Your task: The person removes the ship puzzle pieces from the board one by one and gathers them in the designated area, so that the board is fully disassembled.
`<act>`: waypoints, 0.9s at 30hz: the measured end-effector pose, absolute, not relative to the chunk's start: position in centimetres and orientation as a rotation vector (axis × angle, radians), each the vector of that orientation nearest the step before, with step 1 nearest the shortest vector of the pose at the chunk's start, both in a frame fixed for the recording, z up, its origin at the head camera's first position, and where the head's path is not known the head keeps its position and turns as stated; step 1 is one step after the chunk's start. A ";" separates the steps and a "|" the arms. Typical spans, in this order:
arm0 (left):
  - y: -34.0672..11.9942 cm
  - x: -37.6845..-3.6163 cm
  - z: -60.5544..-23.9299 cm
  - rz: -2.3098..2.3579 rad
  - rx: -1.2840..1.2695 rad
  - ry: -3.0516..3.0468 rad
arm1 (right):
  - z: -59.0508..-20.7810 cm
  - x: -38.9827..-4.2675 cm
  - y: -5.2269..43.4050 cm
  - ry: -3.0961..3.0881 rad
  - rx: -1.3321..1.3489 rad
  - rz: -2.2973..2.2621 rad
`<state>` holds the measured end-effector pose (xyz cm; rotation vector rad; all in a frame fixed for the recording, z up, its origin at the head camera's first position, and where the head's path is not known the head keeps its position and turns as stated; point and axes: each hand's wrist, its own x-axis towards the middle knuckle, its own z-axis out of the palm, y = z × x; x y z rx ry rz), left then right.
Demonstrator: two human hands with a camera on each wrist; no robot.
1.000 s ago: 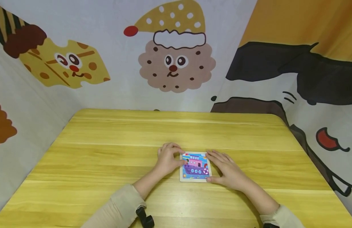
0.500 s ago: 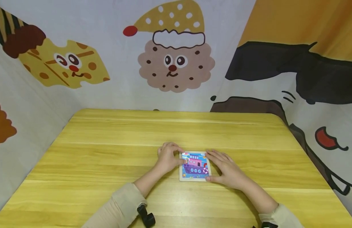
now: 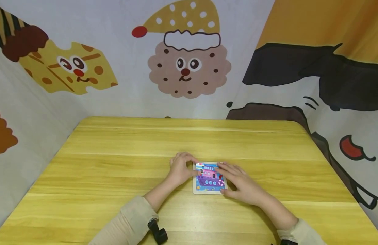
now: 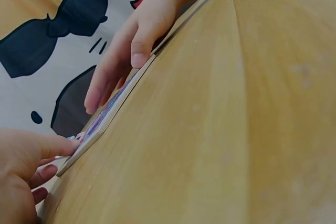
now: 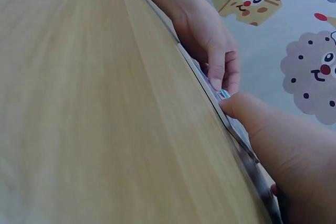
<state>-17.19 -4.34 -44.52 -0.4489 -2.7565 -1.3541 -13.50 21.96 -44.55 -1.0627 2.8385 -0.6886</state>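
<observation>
A small square jigsaw puzzle with a pale wooden frame lies flat on the table, showing a pink and purple ship on blue. At its upper left corner my left hand pinches a puzzle piece between thumb and index finger; the piece looks slightly raised and is mostly hidden by the fingers. My right hand rests at the right side, its fingers fairly straight over the upper right of the picture. In the right wrist view the right thumb touches the near edge of the board.
The wood-grain table extends around the puzzle on all sides. A cloth backdrop with cartoon figures hangs behind and beside it. A black strap sits at the left wrist, below a beige sleeve.
My right hand's fingers have slid left, farther over the upper right of the picture, while its thumb stays at the lower edge. The left hand and the board have hardly moved.
</observation>
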 end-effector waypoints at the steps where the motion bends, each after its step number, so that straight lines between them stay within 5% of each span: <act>1: -4.4 -17.2 -44.5 -1.357 -0.452 -2.751 | -44.5 -13.4 21.9 2.831 -1.069 -0.686; 27: -5.3 -17.7 -44.4 -1.858 -0.348 -2.575 | -44.5 -13.2 21.9 2.825 -1.091 -0.585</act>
